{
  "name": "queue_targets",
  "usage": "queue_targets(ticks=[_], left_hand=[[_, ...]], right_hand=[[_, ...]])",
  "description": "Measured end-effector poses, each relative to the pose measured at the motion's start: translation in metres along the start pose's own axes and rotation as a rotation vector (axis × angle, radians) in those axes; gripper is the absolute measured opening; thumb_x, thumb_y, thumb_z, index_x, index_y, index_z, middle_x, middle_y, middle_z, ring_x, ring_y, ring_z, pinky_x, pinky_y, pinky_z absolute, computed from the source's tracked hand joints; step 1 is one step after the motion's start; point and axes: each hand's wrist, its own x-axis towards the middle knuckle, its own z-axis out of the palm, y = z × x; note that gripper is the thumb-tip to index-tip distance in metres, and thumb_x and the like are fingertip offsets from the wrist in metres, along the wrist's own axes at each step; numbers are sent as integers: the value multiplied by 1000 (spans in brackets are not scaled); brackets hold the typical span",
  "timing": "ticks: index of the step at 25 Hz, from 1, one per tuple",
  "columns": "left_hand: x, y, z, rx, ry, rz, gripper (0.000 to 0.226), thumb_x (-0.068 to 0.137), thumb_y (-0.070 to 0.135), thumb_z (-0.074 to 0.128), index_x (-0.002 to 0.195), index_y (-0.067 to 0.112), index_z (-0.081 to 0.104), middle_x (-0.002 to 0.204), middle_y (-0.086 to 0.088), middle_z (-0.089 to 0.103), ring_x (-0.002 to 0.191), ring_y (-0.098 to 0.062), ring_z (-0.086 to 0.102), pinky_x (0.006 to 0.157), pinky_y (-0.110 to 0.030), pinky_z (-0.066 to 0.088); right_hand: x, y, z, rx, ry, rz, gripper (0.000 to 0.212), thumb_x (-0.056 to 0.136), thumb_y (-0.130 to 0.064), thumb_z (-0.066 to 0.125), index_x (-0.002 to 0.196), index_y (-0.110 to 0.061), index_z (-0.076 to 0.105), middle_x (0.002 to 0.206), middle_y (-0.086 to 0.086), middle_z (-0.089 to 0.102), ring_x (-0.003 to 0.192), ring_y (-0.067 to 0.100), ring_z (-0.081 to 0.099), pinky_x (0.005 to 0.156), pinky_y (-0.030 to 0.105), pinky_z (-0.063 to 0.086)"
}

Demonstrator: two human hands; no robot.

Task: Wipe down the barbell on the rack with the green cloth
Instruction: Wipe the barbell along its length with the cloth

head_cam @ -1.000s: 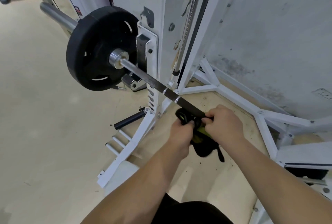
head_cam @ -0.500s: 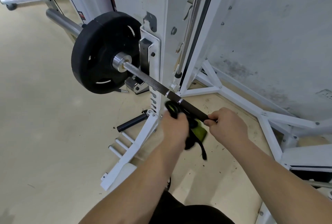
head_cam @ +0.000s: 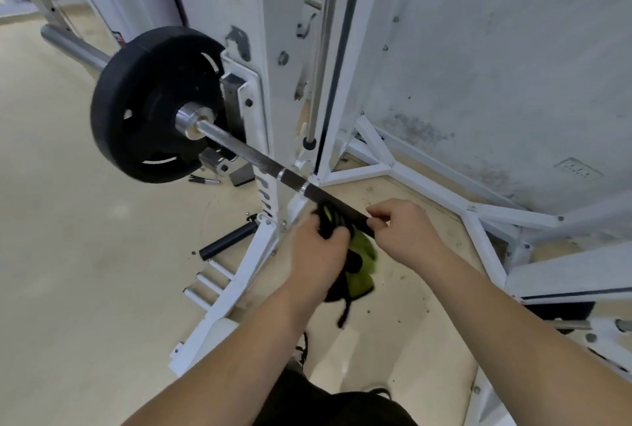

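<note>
The barbell (head_cam: 260,159) lies on the white rack (head_cam: 263,83), its shaft running from a black weight plate (head_cam: 150,107) at upper left down toward my hands. My left hand (head_cam: 319,251) grips the green and black cloth (head_cam: 359,268), bunched against the underside of the shaft, with the loose end hanging below. My right hand (head_cam: 403,230) grips the shaft just to the right of the cloth, thumb and fingers curled round it. The shaft's near part is hidden by my hands.
The rack's white base struts (head_cam: 478,213) spread over the beige floor (head_cam: 68,254) to the right. A stained white wall (head_cam: 496,66) stands behind. A black roller peg (head_cam: 227,241) and white pegs stick out low on the rack's foot. My dark shorts show at the bottom edge.
My left hand slid the cloth up the shaft away from my right hand, then partway back toward it. My right hand stayed gripping the bar.
</note>
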Motion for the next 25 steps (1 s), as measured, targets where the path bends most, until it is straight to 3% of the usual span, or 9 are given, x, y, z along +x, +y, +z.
queue_targets(ticks=[3,6,7,9,12,16,19,21,25], left_hand=[[-2,31,-3,137,92,409,4,89,17,63,92,19,62,73,4,66,64,-5,64,52,-21,51],[16,25,30,786,-25,710,25,87,32,58,109,29,68,101,8,69,105,-18,62,94,-40,50],[19,15,48,975,-61,702,29,86,33,57,113,30,68,109,8,70,118,-25,58,111,-51,38],[16,-4,76,1130,-56,652,28,88,31,57,114,25,66,114,5,70,131,-28,51,123,-60,16],[-17,-16,108,1059,-39,727,30,85,22,60,114,21,68,113,0,71,127,-28,55,123,-59,18],[-43,-26,125,1026,-297,969,42,87,21,63,127,36,61,119,10,69,124,-18,56,118,-54,30],[-34,-24,130,1016,-62,783,28,88,25,58,115,33,63,107,8,67,117,-27,56,112,-56,33],[-59,-36,157,997,24,713,33,88,26,57,121,30,62,116,8,67,126,-27,51,113,-60,29],[-103,-61,207,967,-321,1022,40,87,26,58,127,32,59,124,11,65,128,-22,51,116,-58,28]], right_hand=[[-32,41,-22,86,114,54,26,100,-22,55,118,-23,73,110,-9,67,99,16,62,86,30,50],[-60,86,-37,76,135,122,25,100,-23,49,103,-17,74,98,-1,71,88,22,65,83,40,56],[-69,101,-42,61,138,129,27,99,-24,48,98,-13,73,93,2,71,82,24,65,79,43,58],[-84,126,-50,34,151,124,28,97,-24,47,91,-12,71,86,4,68,72,24,63,70,47,58],[-101,161,-60,-8,209,106,26,95,-24,49,85,-16,71,84,1,64,69,20,61,67,45,58],[-118,197,-69,3,204,85,24,95,-22,53,104,-19,75,98,2,65,89,22,62,80,42,56],[-136,228,-74,-23,208,52,25,95,-22,56,111,-19,74,102,-1,65,98,19,61,84,41,55],[-147,245,-78,-26,206,47,25,94,-24,58,114,-20,74,105,-2,65,102,18,61,85,40,55],[-173,277,-90,-65,216,32,33,90,-27,66,122,-21,71,109,-2,63,105,19,57,80,32,50]])
